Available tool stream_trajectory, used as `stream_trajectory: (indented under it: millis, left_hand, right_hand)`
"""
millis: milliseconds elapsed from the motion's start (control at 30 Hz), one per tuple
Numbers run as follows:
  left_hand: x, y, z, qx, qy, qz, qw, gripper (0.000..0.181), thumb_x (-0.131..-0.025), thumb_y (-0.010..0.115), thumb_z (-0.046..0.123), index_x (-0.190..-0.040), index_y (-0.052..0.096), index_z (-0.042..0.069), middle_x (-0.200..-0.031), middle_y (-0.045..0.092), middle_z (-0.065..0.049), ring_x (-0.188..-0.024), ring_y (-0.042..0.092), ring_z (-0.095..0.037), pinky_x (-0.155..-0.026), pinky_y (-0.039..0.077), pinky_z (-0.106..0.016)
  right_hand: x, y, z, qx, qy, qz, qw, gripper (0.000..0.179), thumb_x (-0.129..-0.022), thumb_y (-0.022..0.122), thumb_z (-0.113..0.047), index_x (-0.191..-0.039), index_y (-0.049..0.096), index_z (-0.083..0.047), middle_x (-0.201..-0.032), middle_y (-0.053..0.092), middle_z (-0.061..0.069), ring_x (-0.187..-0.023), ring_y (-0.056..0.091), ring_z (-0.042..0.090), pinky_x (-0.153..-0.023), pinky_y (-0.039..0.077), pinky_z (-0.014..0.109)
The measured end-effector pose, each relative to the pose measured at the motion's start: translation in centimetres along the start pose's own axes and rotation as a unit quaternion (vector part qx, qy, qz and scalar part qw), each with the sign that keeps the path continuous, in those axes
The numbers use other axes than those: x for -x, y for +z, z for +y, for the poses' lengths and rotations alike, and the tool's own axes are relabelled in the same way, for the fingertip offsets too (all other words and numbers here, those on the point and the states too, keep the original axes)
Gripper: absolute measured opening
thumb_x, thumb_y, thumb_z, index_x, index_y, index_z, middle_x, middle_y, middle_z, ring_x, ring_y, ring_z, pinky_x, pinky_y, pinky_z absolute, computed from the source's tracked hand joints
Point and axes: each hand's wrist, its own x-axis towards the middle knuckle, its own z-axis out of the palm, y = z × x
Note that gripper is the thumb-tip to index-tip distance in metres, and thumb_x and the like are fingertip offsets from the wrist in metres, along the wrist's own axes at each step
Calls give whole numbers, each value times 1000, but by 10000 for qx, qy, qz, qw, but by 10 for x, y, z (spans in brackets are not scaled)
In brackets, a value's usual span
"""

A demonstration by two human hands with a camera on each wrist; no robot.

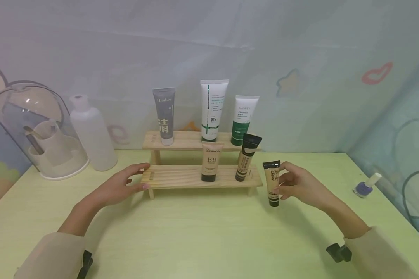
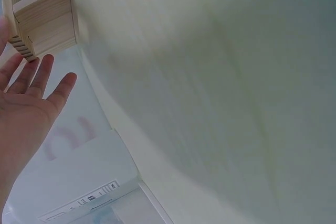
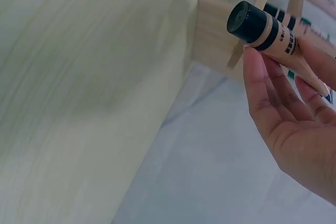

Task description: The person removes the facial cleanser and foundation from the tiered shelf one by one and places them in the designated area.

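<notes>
My right hand point(image 1: 300, 185) pinches a small beige cosmetic tube point(image 1: 273, 179) between thumb and fingers, just right of a two-tier wooden rack point(image 1: 178, 177). The tube is upright, black cap down; the right wrist view shows its round cap point(image 3: 247, 20). My left hand point(image 1: 118, 185) grips the left end of the lower shelf, thumb at the front corner, index finger at the back. On that shelf stand a BB cream tube point(image 1: 210, 161) and a leaning black-and-beige tube point(image 1: 245, 159). A grey tube point(image 1: 165, 114), a tall white tube point(image 1: 212, 104) and a white-and-green tube point(image 1: 243, 120) line the upper shelf.
At the back left stand a white bottle point(image 1: 92, 133) and a clear-domed organizer point(image 1: 61, 149) holding brushes. A purple nail polish bottle point(image 1: 366, 186) lies near the right table edge. Behind the rack hangs a printed curtain point(image 1: 317, 108).
</notes>
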Motion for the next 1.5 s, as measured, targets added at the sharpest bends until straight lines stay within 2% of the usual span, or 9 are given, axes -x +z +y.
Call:
stream_trajectory:
  millis: [233,600,900,1167,1500]
  left_hand:
    - [-1,-1,0,-18,29,-13,10000,63,-92,57,25,-139,28,-4,-141,30,-23,-126,30,-43,-98,26,-61]
    - [-2,-2,-1,-1,7,-81,10000,64,-92,57,27,-140,27,-3,-142,29,-23,-127,29,-43,-98,25,-61]
    - [-1,-2,-2,26,19,-79,10000,64,-92,57,26,-140,27,-3,-142,29,-22,-127,29,-42,-99,25,-60]
    - [-2,-1,-4,10,15,-75,10000,64,-92,57,27,-140,27,-2,-142,29,-22,-127,29,-42,-99,25,-60]
    - [-1,-1,-2,0,-10,-39,10000,64,-92,57,26,-140,27,-2,-142,30,-22,-127,29,-42,-99,25,-60]
  right_hand:
    - [-9,-21,16,-116,282,123,9995,38,-85,61,-1,-117,40,4,-91,61,18,-81,63,26,-66,54,43]
    - [-37,-37,37,-513,636,187,9965,52,-90,56,-7,-133,27,3,-93,54,18,-76,60,27,-69,54,43]
    - [-58,-37,55,-528,935,621,9923,60,-92,57,-19,-138,24,0,-107,53,23,-70,57,24,-66,54,41]
    - [-67,-34,69,-696,1412,544,9860,60,-93,55,-21,-140,23,-3,-108,51,19,-65,57,20,-64,54,39]
    - [-76,-31,75,-627,1583,512,9841,63,-93,54,-23,-142,21,-2,-114,50,23,-61,53,18,-60,53,35]
